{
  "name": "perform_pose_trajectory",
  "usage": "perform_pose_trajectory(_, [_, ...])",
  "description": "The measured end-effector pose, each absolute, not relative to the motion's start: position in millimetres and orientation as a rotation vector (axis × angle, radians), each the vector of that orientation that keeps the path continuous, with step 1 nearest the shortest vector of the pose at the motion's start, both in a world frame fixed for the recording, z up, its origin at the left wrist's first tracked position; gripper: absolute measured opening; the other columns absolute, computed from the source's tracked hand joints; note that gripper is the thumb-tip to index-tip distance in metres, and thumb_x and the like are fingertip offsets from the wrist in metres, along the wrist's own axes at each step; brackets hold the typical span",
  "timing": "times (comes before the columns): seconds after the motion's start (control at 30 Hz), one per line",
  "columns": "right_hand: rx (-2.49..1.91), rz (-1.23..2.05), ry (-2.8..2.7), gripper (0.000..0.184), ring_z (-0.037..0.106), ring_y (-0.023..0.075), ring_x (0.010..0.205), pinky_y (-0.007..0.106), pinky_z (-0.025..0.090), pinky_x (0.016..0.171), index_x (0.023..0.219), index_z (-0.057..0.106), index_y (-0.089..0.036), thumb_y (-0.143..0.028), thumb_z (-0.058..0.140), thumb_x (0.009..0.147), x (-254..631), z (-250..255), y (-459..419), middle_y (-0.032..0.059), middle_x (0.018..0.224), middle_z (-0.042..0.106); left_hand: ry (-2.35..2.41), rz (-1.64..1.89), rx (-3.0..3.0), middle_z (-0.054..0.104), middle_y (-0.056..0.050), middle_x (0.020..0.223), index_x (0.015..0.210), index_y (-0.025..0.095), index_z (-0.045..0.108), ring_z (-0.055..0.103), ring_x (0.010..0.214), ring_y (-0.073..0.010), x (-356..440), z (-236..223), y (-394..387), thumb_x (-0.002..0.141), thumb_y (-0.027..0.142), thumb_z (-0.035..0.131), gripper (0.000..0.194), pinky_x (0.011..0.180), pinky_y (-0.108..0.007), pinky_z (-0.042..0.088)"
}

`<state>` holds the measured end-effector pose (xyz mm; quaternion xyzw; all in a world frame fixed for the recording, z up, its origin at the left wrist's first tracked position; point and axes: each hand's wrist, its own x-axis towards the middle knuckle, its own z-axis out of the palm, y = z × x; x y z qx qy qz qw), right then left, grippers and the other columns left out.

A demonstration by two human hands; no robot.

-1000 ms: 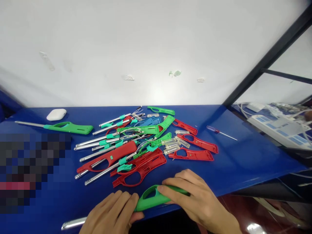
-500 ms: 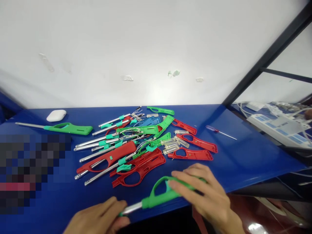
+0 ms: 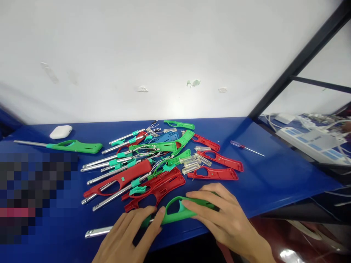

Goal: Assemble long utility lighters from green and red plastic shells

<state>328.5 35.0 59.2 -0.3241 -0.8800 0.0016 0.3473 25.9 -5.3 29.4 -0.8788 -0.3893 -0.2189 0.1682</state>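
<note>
One green lighter (image 3: 181,215) is at six o'clock by the worktop (image 3: 263,182) edge: my left hand (image 3: 126,233) has fingers closed round its metal tube (image 3: 98,232), my right hand (image 3: 226,212) clasps its handle (image 3: 170,218). Uneven pulling could loosen the tube.

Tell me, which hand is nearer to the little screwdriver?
The right hand: holding the green handle, it is on the person's side of the screwdriver, slightly left. The left hand, around the metal tube, is much farther left.
</note>
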Motion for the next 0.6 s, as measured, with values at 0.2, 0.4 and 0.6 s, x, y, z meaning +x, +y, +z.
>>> perform_pose_trajectory(0.2, [-0.874,0.140,-2.304,0.023,0.069,0.0210,0.097,0.036,0.062,0.085,0.127,0.077,-0.023,-0.028,0.062,0.110,329,59,35,0.0038,0.115,0.082,-1.074,-0.676,-2.536,0.076,-0.004,0.127,0.164,0.026,0.044,0.071,0.116,-0.0153,28,19,-3,0.111,0.015,0.027,0.058,0.113,-0.028,0.048])
perform_pose_trajectory(0.4, [-0.886,0.281,-2.274,0.023,0.070,0.0203,0.097,0.036,0.062,0.085,0.124,0.077,-0.024,-0.036,0.069,0.107,328,58,36,0.0037,0.117,0.081,-1.128,-0.736,-2.493,0.076,-0.003,0.126,0.167,0.027,0.039,0.065,0.120,-0.0195,44,20,-4,0.115,0.024,0.020,0.055,0.126,-0.039,0.028])
perform_pose_trajectory(0.6, [-0.940,0.265,-2.276,0.028,0.071,0.0213,0.099,0.039,0.063,0.090,0.134,0.074,-0.027,-0.038,0.065,0.109,328,57,35,0.0042,0.116,0.081,-0.980,-0.436,-2.571,0.074,-0.007,0.131,0.156,0.025,0.053,0.069,0.121,-0.0216,47,39,1,0.103,0.013,0.040,0.055,0.105,-0.034,0.052])
